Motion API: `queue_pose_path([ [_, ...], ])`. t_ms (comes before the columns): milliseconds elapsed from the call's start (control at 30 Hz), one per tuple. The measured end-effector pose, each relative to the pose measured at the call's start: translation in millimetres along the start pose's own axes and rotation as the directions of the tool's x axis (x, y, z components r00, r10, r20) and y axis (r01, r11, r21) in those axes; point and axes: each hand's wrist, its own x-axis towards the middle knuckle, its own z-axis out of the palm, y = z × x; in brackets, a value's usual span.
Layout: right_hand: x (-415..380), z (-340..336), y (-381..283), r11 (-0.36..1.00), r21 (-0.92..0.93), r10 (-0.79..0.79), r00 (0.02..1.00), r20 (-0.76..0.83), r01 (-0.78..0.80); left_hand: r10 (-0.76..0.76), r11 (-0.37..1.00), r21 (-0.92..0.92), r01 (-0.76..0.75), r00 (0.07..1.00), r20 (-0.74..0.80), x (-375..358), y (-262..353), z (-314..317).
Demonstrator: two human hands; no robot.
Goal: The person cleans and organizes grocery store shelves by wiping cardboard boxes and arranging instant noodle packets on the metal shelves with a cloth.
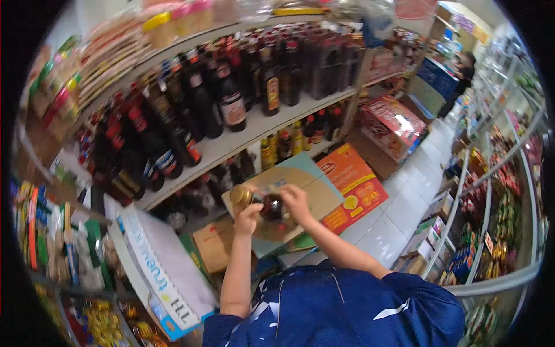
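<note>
Left hand point(247, 215) clenched around the gold screw cap point(241, 194) of a small dark glass bottle point(271, 206); cap sits at 11 o'clock from the hand. Right hand point(296, 200) grasping the same bottle from its 3 o'clock side, fingers curled over the top edge of the glass. Bottle is held in the air between both hands, tilted, cap end pointing toward 9 o'clock. View is warped and soft here, so I cannot tell whether the cap is seated on the neck or just beside it.

Directly behind the bottle: a flat pale-brown and teal cardboard box point(315, 185), with an orange printed carton point(354, 188) touching it at 3 o'clock. At 12 o'clock, a white metal shelf point(260, 124) packed with tall dark sauce bottles with red and yellow labels point(231, 104); smaller bottles on the tier below. At 7 o'clock from the hands, a long white carton with blue lettering point(165, 272). White tiled aisle floor point(404, 202) runs off toward 2 o'clock, where another person in dark clothes point(462, 81) stands well apart. Blue patterned short sleeves point(347, 306) at 6 o'clock.
</note>
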Motion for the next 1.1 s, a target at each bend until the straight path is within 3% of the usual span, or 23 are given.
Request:
queue_pose_path([
  [67, 11.1, 14.1, -36.8, 0.991, 0.027, -0.129, 0.991, 0.045, 0.127, -0.062, 0.993, 0.102, 0.056, 0.997, 0.053, 0.6, 14.6, 5.1],
  [133, 17.8, 13.1, -70.1, 0.989, -0.006, -0.146, 0.977, 0.153, 0.148, -0.182, 0.963, 0.207, 0.170, 0.982, 0.043, 2.6, 28.4, 6.1],
  [200, 20.0, 10.1, -62.5, 0.996, -0.090, -0.009, 0.983, 0.185, 0.026, -0.180, 0.918, 0.356, 0.177, 0.983, -0.025, 3.8, 41.3, 23.4],
  [233, 19.3, 9.8, -48.7, 0.993, -0.122, 0.019, 0.989, 0.146, -0.001, -0.119, 0.946, 0.291, 0.145, 0.987, -0.105, 1.8, 43.2, 37.2],
  [267, 15.4, 6.7, -33.7, 0.992, -0.128, 0.018, 0.992, 0.128, -0.001, -0.128, 0.946, 0.289, 0.148, 0.988, -0.088, 0.0, 34.6, 36.8],
  [333, 5.2, -1.9, -16.0, 0.993, -0.059, 0.109, 0.989, 0.097, -0.103, 0.023, 0.983, 0.180, 0.033, 0.955, -0.296, -3.7, 17.4, 34.5],
  [367, -2.3, -7.3, -3.6, 0.993, -0.063, 0.103, 0.991, 0.090, -0.097, 0.071, 0.976, 0.216, 0.017, 0.918, -0.391, -3.9, 14.4, 39.5],
  [433, -18.6, -17.8, 21.6, 0.960, -0.135, 0.255, 0.966, 0.046, -0.247, 0.082, 0.990, 0.134, -0.032, 0.918, -0.388, -3.0, 5.5, 32.5],
  [467, -23.9, -20.5, 29.8, 0.960, -0.136, 0.254, 0.966, 0.041, -0.247, 0.089, 0.996, 0.059, -0.071, 0.914, -0.396, -4.8, 2.2, 28.8],
  [533, -23.1, -25.6, 26.8, 0.933, 0.023, 0.354, 0.926, 0.134, -0.360, 0.122, 0.992, 0.077, -0.098, 0.895, -0.429, -4.1, 2.7, 45.4],
  [600, -17.0, -17.6, 3.0, 0.952, 0.015, 0.302, 0.945, 0.123, -0.306, 0.115, 0.993, 0.087, -0.085, 0.884, -0.454, -3.9, 5.7, 55.5],
  [667, -2.5, -15.0, -37.6, 0.969, 0.003, 0.244, 0.963, 0.114, -0.245, 0.139, 0.990, 0.083, -0.116, 0.915, -0.380, -2.5, 5.2, 55.4],
  [700, 8.2, -14.7, -56.3, 0.974, 0.098, 0.177, 0.956, 0.232, -0.204, 0.143, 0.987, 0.093, -0.129, 0.975, -0.169, -4.4, 10.8, 61.5],
  [733, 17.7, -14.8, -70.1, 0.966, 0.195, 0.094, 0.936, 0.340, -0.168, 0.143, 0.984, 0.100, -0.148, 0.988, 0.053, -4.8, 16.1, 68.2],
  [767, 22.8, -17.1, -77.7, 0.964, 0.194, 0.080, 0.894, 0.440, -0.182, 0.199, 0.968, 0.117, -0.221, 0.965, 0.172, -5.9, 19.8, 73.5],
  [800, 28.0, -18.9, -84.7, 0.966, 0.195, 0.072, 0.896, 0.438, -0.172, 0.206, 0.967, 0.116, -0.228, 0.962, 0.180, -2.9, 30.7, 79.7],
  [867, 34.9, -23.1, -102.4, 0.911, 0.335, 0.002, 0.814, 0.581, -0.242, 0.256, 0.966, -0.049, -0.256, 0.901, 0.351, -2.5, 56.6, 92.3],
  [900, 38.0, -27.9, -130.7, 0.874, 0.380, 0.002, 0.784, 0.620, -0.303, 0.271, 0.962, -0.110, -0.248, 0.890, 0.366, -2.5, 64.7, 95.3],
  [933, 45.0, -25.1, -128.1, 0.875, 0.380, 0.001, 0.786, 0.619, -0.301, 0.295, 0.952, -0.227, -0.204, 0.810, 0.507, 7.0, 64.3, 85.4],
  [1000, 57.6, -13.6, -114.3, 0.876, 0.373, -0.165, 0.538, 0.827, -0.306, 0.352, 0.917, -0.390, -0.079, 0.619, 0.702, 22.6, 73.0, 88.6],
  [1033, 56.7, -12.4, -108.7, 0.906, 0.423, -0.346, 0.517, 0.783, -0.034, 0.346, 0.920, -0.385, -0.075, 0.617, 0.707, 28.8, 75.0, 89.8],
  [1067, 55.1, -9.0, -97.9, 0.903, 0.427, -0.349, 0.521, 0.779, -0.034, 0.358, 0.911, -0.413, -0.021, 0.539, 0.762, 34.3, 76.1, 90.8],
  [1100, 52.5, -3.1, -82.7, 0.922, 0.357, -0.261, 0.438, 0.860, -0.149, 0.373, 0.900, -0.435, 0.034, 0.458, 0.807, 36.4, 76.8, 90.7],
])
